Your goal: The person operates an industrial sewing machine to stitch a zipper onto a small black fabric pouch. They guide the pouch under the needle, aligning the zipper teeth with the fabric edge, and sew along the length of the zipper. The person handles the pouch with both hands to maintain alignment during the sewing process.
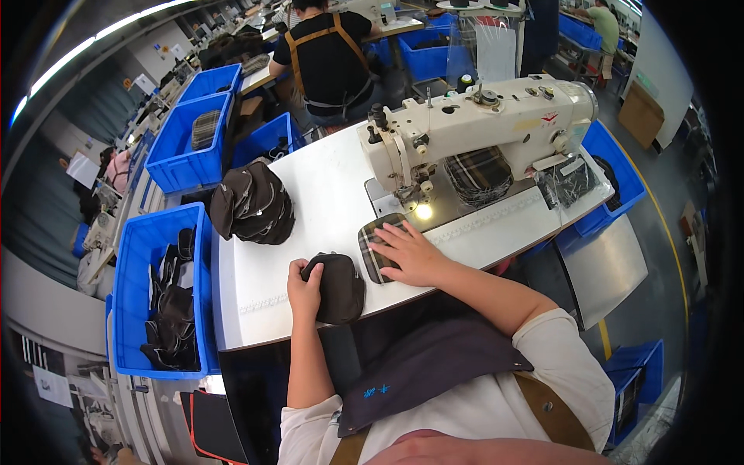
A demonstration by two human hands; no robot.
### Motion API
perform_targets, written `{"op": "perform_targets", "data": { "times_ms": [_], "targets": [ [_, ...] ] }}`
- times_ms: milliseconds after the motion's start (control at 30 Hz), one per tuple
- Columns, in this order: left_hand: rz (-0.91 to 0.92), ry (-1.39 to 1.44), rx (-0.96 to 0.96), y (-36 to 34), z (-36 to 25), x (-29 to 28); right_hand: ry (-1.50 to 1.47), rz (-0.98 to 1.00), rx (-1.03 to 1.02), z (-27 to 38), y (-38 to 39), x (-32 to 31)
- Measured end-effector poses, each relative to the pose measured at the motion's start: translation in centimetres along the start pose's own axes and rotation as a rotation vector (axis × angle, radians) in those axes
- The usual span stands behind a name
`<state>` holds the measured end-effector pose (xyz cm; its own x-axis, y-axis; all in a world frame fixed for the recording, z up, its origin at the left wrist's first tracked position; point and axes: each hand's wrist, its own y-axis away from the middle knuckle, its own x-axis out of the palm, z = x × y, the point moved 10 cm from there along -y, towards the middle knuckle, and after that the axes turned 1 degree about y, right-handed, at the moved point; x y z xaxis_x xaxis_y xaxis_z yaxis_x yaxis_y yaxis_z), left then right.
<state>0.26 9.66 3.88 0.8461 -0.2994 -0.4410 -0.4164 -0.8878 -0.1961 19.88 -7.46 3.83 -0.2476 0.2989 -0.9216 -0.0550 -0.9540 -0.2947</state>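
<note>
My left hand [306, 283] grips a dark brown fabric piece [339, 294] at the table's front edge, thumb on top. My right hand [407, 256] lies with spread fingers on a plaid rounded panel [373, 267], just in front of the sewing machine [473, 116]. The lit needle area is just behind that panel. A pile of plaid pieces [477, 167] sits under the machine's arm. On the white table [310, 201], at the left, stands a tall stack of dark brown pieces [252, 201].
Blue bins stand at the left with dark pieces [124, 294], behind them [167, 163], at the right [635, 194] and lower right [651, 364]. A plastic-wrapped bundle [566, 186] lies at the table's right end. A co-worker in a black top [325, 58] sits beyond the table; others work farther off.
</note>
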Motion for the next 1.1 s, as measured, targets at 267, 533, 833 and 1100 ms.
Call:
{"op": "perform_targets", "data": {
  "times_ms": [267, 533, 833, 1100],
  "targets": [
    [0.179, 0.64, -0.103, 6.2, -4.0, 1.9, -0.709, -0.251, 0.087, 1.3, 2.0, -3.6],
    [0.264, 0.683, -0.016, 7.2, -8.5, 3.6, -1.722, 0.176, 0.51, 3.0, 3.2, -0.3],
    [0.319, 0.651, 0.019, 7.5, -10.6, 3.7, -2.026, 0.282, 0.43, 3.7, 3.8, -1.8],
    [0.556, 0.623, -0.11, 8.4, -10.8, 5.9, -1.795, 0.246, 0.385, 2.6, 3.4, -2.6]
  ]
}}
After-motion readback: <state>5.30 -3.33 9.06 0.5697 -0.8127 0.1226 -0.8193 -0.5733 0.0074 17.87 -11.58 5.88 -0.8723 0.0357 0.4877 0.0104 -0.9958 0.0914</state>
